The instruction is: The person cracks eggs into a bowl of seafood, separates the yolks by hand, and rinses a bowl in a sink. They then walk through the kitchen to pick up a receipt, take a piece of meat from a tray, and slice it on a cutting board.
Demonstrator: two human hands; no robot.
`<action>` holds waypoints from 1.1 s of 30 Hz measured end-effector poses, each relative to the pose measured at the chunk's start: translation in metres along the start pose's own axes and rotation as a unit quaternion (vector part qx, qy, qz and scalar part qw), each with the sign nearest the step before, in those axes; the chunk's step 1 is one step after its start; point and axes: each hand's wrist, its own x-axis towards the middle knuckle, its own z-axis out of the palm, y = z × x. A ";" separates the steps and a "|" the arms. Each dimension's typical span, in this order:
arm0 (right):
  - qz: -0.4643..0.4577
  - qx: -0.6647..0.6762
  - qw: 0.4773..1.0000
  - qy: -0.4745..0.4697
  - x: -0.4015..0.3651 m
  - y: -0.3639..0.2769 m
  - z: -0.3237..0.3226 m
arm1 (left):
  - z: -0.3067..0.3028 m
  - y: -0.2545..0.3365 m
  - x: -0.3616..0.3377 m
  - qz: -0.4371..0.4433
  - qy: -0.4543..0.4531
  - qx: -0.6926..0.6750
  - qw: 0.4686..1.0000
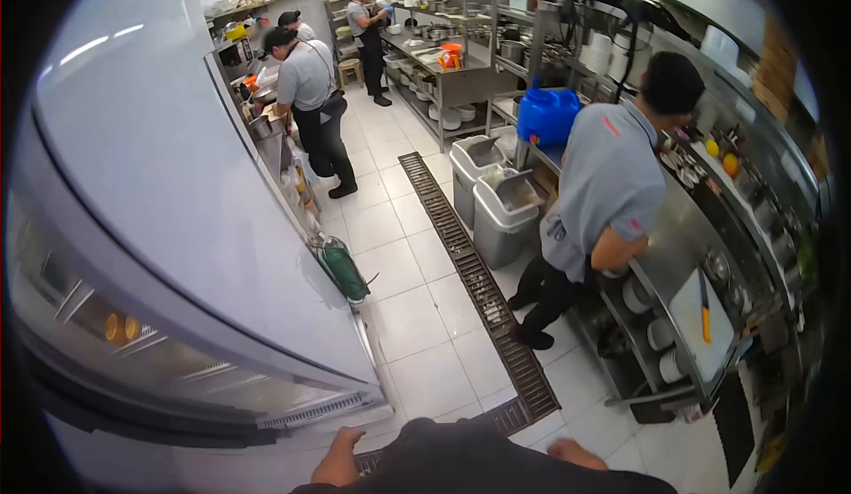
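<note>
My left hand [344,445] shows at the bottom edge, left of my dark-clothed body, above the tiled floor. Over on the other side, my right hand [574,452] also shows only in part, low in the view. The fingers of both are too small and cut off to make out, and I see no object in either. Nearest my left hand stands a large fridge [168,166] with a glass front. Between my hands and beyond them runs a brown floor drain grate [474,272].
A person in a grey shirt [612,193] leans over the right counter. Nearby are a knife [706,312] on a white cutting board [690,339], a blue jug [547,115] and grey bins [503,237]. A green cylinder [339,270] and several people stand farther along the aisle.
</note>
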 end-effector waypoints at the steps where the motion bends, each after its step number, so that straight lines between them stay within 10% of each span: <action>1: 0.339 0.161 0.926 -0.039 0.059 -0.078 -0.087 | -0.005 0.001 0.000 -0.019 0.018 -0.052 0.998; 2: 0.173 0.006 0.985 0.025 0.133 -0.083 -0.129 | -0.008 0.009 0.003 -0.036 0.035 -0.104 0.993; 5: -0.081 -0.044 0.943 0.320 0.291 -0.156 -0.283 | -0.020 0.043 0.006 -0.089 0.042 -0.192 0.976; 9: -0.127 0.109 0.909 0.381 0.338 -0.311 -0.460 | -0.015 0.083 0.042 -0.054 -0.067 -0.181 0.980; 14: -0.070 0.044 0.946 0.314 0.356 -0.369 -0.545 | -0.105 0.166 0.012 0.424 -0.011 -0.165 0.890; 19: 0.080 0.017 0.978 0.189 0.383 -0.285 -0.533 | -0.160 0.284 0.217 -0.050 -0.081 -0.190 0.977; 21: 0.075 -0.235 0.968 -0.040 0.431 -0.206 -0.514 | -0.215 0.333 0.267 0.069 -0.060 -0.088 0.992; 25: -0.007 -0.179 0.980 -0.092 0.461 -0.092 -0.469 | -0.313 0.425 0.326 0.085 0.053 -0.227 0.969; 33: -0.150 -0.198 0.959 -0.134 0.542 -0.174 -0.636 | -0.406 0.531 0.388 -0.002 0.000 -0.240 0.971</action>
